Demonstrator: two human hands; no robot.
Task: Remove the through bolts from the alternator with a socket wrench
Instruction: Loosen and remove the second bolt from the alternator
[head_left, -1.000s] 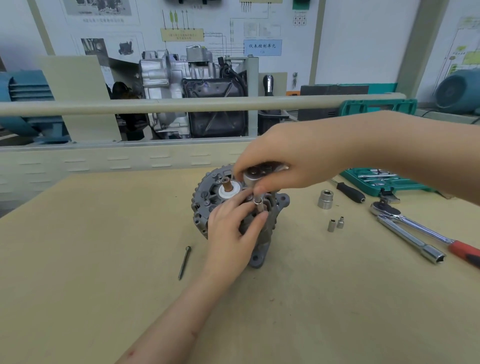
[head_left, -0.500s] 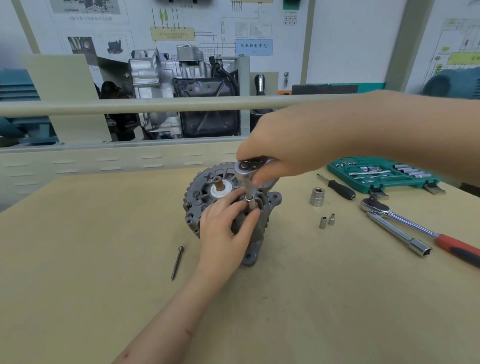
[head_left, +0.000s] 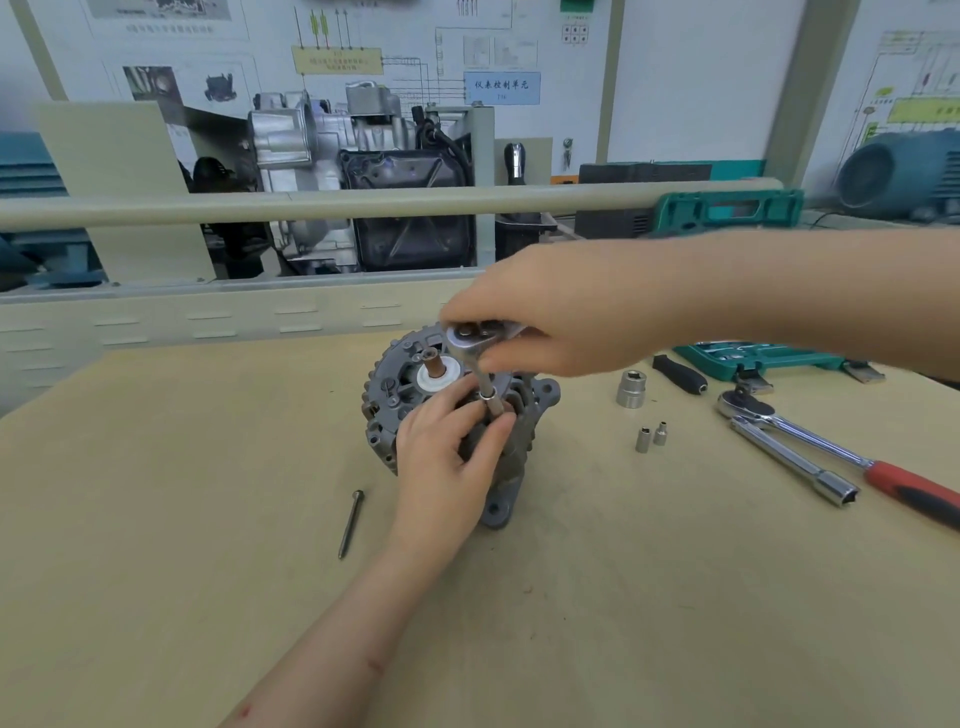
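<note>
The left hand (head_left: 447, 457) reaches in from the lower left, forearm angled up across the tan workbench (head_left: 182, 519), and its curled fingers and thumb grip the near side of the alternator (head_left: 400, 395), thumb tip pressed just beside the socket extension (head_left: 491, 397). To the left of that wrist a loose through bolt (head_left: 351, 524) lies flat on the bench, head pointing away, apart from the housing. The alternator stands at the middle of the bench with its copper-coloured shaft end and white collar facing up. The right hand (head_left: 545, 317) comes in from the right, palm down above the alternator, fingers and thumb pinching the head of a small socket wrench (head_left: 475, 340); the extension drops from it at a slight tilt into the housing, between the two hands.

Further right, a large socket (head_left: 631, 389) stands upright, with two small sockets (head_left: 651, 436) side by side nearer the bench edge. A second ratchet (head_left: 789, 434) with a red and black handle and a chrome tube spanner (head_left: 795, 462) lie together, crossing near the ratchet's head. Behind them an open green tool case (head_left: 758, 358) holds rows of sockets and bits, too blurred to tell apart, and a black-handled tool (head_left: 678, 374) lies just in front of it.
</note>
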